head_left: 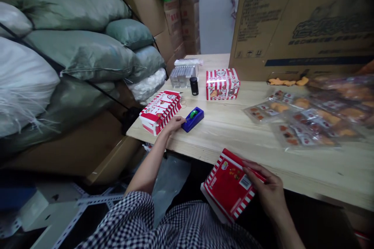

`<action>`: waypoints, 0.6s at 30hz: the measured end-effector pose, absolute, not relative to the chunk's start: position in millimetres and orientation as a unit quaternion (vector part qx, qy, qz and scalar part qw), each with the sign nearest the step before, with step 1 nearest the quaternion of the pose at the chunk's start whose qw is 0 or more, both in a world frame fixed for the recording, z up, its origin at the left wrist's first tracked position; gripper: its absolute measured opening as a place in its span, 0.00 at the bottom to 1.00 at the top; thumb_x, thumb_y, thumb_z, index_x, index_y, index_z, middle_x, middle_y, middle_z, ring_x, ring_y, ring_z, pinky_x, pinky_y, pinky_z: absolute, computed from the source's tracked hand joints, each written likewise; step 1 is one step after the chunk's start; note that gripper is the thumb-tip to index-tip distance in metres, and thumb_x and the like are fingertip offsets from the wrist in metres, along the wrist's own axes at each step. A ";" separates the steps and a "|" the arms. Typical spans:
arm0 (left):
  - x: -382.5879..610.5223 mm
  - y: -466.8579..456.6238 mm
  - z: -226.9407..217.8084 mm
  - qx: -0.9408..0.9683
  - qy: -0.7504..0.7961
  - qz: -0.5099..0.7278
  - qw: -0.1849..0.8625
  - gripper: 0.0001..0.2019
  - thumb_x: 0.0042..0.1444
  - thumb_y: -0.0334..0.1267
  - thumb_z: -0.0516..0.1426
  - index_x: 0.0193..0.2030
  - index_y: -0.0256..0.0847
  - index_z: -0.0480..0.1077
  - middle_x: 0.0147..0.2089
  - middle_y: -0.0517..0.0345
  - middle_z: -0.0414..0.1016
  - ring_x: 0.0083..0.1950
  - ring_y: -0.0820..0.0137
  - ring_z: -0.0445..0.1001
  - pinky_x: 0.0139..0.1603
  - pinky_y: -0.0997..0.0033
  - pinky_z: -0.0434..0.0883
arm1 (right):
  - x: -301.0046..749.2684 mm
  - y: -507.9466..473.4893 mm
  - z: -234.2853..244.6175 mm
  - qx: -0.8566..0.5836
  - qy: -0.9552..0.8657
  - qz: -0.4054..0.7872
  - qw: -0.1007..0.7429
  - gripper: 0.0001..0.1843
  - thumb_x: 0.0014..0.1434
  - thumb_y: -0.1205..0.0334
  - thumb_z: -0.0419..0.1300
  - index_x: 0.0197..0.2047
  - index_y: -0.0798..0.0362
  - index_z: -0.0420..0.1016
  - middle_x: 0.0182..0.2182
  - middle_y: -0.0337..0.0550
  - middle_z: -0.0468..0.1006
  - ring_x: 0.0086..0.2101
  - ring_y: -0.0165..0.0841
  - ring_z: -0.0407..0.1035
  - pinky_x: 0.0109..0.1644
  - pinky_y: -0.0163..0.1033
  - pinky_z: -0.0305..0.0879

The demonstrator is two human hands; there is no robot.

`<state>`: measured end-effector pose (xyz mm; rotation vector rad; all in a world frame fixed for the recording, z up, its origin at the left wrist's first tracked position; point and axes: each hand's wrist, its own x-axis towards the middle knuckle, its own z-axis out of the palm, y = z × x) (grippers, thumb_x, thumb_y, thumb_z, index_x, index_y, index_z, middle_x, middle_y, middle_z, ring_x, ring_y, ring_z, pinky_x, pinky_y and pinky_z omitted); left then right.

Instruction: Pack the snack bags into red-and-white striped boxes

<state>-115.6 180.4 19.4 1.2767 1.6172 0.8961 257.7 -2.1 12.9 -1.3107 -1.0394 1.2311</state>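
My left hand [175, 123] reaches over the table's front edge, its fingers closed at the near-left end of a blue tape dispenser [193, 120] with a green roll core. Whatever is pinched between those fingertips is too small to make out. In my right hand [267, 186] is a red and white striped carton [229, 184], tilted in front of my lap, thumb on its printed face near the barcode. A stack of similar flat cartons [160, 109] lies just left of the dispenser. Behind it stands a folded-up striped box [222, 84].
A black cylinder [194, 86] and a clear plastic pack [184, 74] stand toward the back. Several clear food packets [309, 118] spread over the wooden table [222, 136] at right, before a large cardboard box [304, 23]. Stuffed sacks [84, 52] pile up at left.
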 end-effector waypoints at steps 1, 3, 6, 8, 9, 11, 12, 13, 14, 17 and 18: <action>-114.7 180.7 20.6 0.505 0.642 0.363 0.449 0.13 0.42 0.44 0.67 0.24 0.35 0.75 0.25 0.58 0.74 0.26 0.72 0.67 0.29 0.73 0.64 | 256.5 -4.5 14.3 -0.543 -0.429 0.512 0.508 0.12 0.52 0.53 0.71 0.40 0.47 0.85 0.48 0.47 0.83 0.50 0.46 0.75 0.59 0.51 0.69; -113.5 180.0 23.3 0.485 0.630 0.379 0.474 0.14 0.39 0.44 0.69 0.25 0.35 0.76 0.33 0.52 0.79 0.29 0.71 0.70 0.30 0.72 0.66 | 255.5 -8.5 17.6 -0.541 -0.423 0.515 0.513 0.12 0.52 0.53 0.71 0.39 0.47 0.85 0.48 0.46 0.83 0.50 0.45 0.76 0.58 0.48 0.71; -113.0 176.7 24.1 0.448 0.615 0.422 0.493 0.15 0.39 0.46 0.68 0.28 0.35 0.77 0.45 0.46 0.80 0.37 0.66 0.75 0.34 0.69 0.69 | 256.9 -11.7 23.5 -0.546 -0.396 0.518 0.526 0.13 0.51 0.54 0.72 0.40 0.47 0.85 0.48 0.45 0.83 0.48 0.42 0.76 0.52 0.41 0.74; -113.7 172.7 20.6 0.423 0.604 0.455 0.499 0.16 0.40 0.46 0.68 0.30 0.35 0.77 0.48 0.44 0.80 0.41 0.63 0.76 0.37 0.67 0.71 | 258.9 -11.8 27.2 -0.559 -0.362 0.518 0.537 0.15 0.50 0.54 0.73 0.41 0.48 0.84 0.47 0.45 0.83 0.45 0.40 0.78 0.46 0.37 0.76; -114.3 170.0 17.5 0.411 0.597 0.472 0.502 0.16 0.40 0.46 0.68 0.31 0.35 0.78 0.47 0.43 0.80 0.42 0.62 0.76 0.39 0.65 0.72 | 260.0 -11.3 28.8 -0.566 -0.343 0.518 0.542 0.17 0.49 0.54 0.74 0.43 0.48 0.84 0.46 0.45 0.84 0.43 0.39 0.78 0.44 0.36 0.77; -115.9 163.2 9.3 0.393 0.582 0.503 0.504 0.18 0.41 0.46 0.67 0.35 0.34 0.78 0.46 0.42 0.80 0.43 0.62 0.77 0.43 0.63 0.73 | 262.2 -9.4 31.2 -0.572 -0.315 0.522 0.549 0.19 0.48 0.55 0.74 0.44 0.49 0.83 0.45 0.46 0.84 0.39 0.38 0.79 0.40 0.35 0.77; -116.6 159.2 4.6 0.387 0.576 0.515 0.503 0.18 0.41 0.46 0.66 0.36 0.34 0.79 0.45 0.42 0.80 0.44 0.62 0.77 0.45 0.62 0.73 | 263.0 -8.1 32.0 -0.573 -0.307 0.522 0.553 0.20 0.47 0.55 0.75 0.44 0.50 0.83 0.45 0.46 0.84 0.38 0.37 0.79 0.40 0.35 0.77; -117.0 155.0 -0.2 0.383 0.572 0.525 0.501 0.18 0.42 0.46 0.66 0.36 0.33 0.79 0.45 0.42 0.81 0.44 0.62 0.77 0.47 0.61 0.72 | 263.5 -6.7 32.8 -0.573 -0.302 0.520 0.557 0.20 0.47 0.56 0.75 0.44 0.50 0.83 0.45 0.46 0.84 0.38 0.37 0.79 0.40 0.35 0.77; -117.2 150.8 -4.8 0.381 0.569 0.532 0.497 0.17 0.42 0.45 0.66 0.35 0.33 0.78 0.45 0.41 0.81 0.45 0.62 0.78 0.49 0.61 0.72 | 263.7 -5.0 33.5 -0.572 -0.301 0.518 0.560 0.20 0.47 0.56 0.75 0.44 0.50 0.83 0.45 0.46 0.84 0.39 0.36 0.79 0.41 0.34 0.77; -116.3 140.3 -16.2 0.387 0.571 0.546 0.476 0.15 0.41 0.45 0.66 0.30 0.33 0.77 0.47 0.41 0.80 0.48 0.61 0.77 0.53 0.61 0.71 | 262.3 0.3 37.3 -0.573 -0.301 0.506 0.571 0.18 0.47 0.57 0.75 0.42 0.51 0.83 0.46 0.45 0.84 0.40 0.35 0.79 0.42 0.33 0.77; -116.0 138.0 -18.6 0.390 0.575 0.551 0.463 0.14 0.41 0.44 0.66 0.29 0.34 0.77 0.49 0.42 0.80 0.49 0.61 0.77 0.54 0.61 0.70 | 261.3 2.0 39.7 -0.573 -0.301 0.500 0.576 0.18 0.47 0.57 0.75 0.42 0.51 0.83 0.46 0.46 0.83 0.41 0.36 0.79 0.43 0.34 0.77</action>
